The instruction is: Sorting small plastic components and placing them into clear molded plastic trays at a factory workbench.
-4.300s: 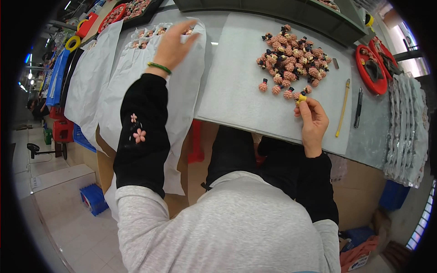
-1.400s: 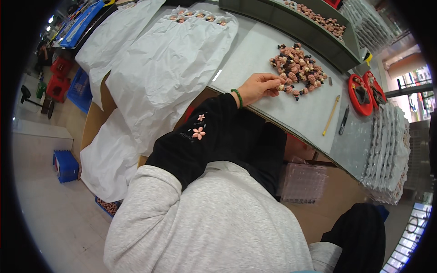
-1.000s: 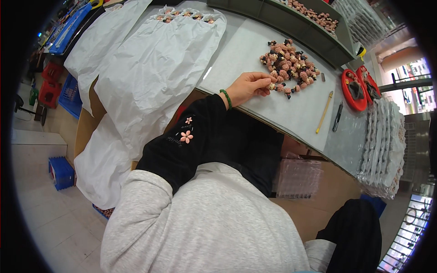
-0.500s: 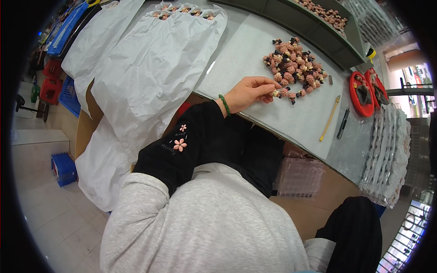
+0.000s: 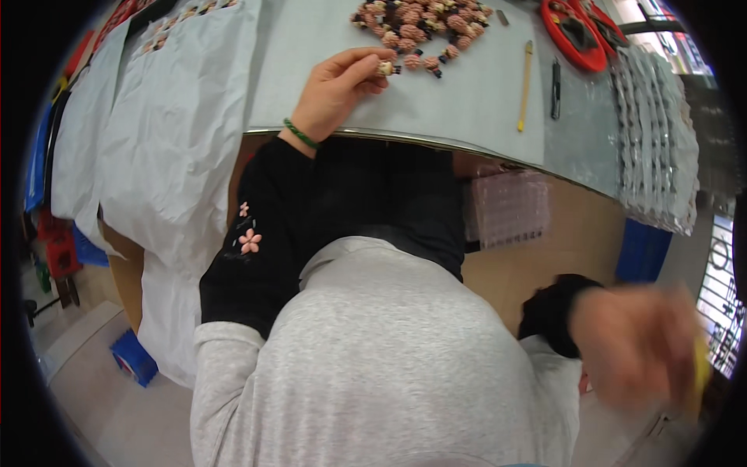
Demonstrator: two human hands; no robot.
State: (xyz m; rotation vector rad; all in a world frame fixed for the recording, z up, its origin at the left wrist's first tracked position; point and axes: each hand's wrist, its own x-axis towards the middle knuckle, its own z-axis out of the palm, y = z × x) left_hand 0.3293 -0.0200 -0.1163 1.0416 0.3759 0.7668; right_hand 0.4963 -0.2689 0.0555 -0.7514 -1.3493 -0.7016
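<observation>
Between the thumb and fingers of my left hand [image 5: 336, 89] is a small figurine [image 5: 386, 68] with a cream face and a dark end, held above the near part of the white-covered table. A green beaded bracelet circles that wrist. Just past the fingertips lies a pile of similar small figurines [image 5: 412, 35], pink and knobbly with dark parts. My right hand [image 5: 630, 346], smeared by motion, is off the table at the lower right. Along its fingers shows a long yellow thing [image 5: 700, 373], too blurred to name.
A yellow stick-like tool [image 5: 525, 86] and a black pen [image 5: 555, 89] lie right of the pile, near a red oval tray [image 5: 574, 35]. Stacked clear plastic trays [image 5: 657, 140] stand at the right edge. White sheeting [image 5: 179, 117] covers the left side. The table edge [image 5: 373, 134] runs before me.
The view has turned and tipped down, so the table sits higher in it. My right hand, unseen before, now shows at the lower right. My left hand still pinches a figurine.
</observation>
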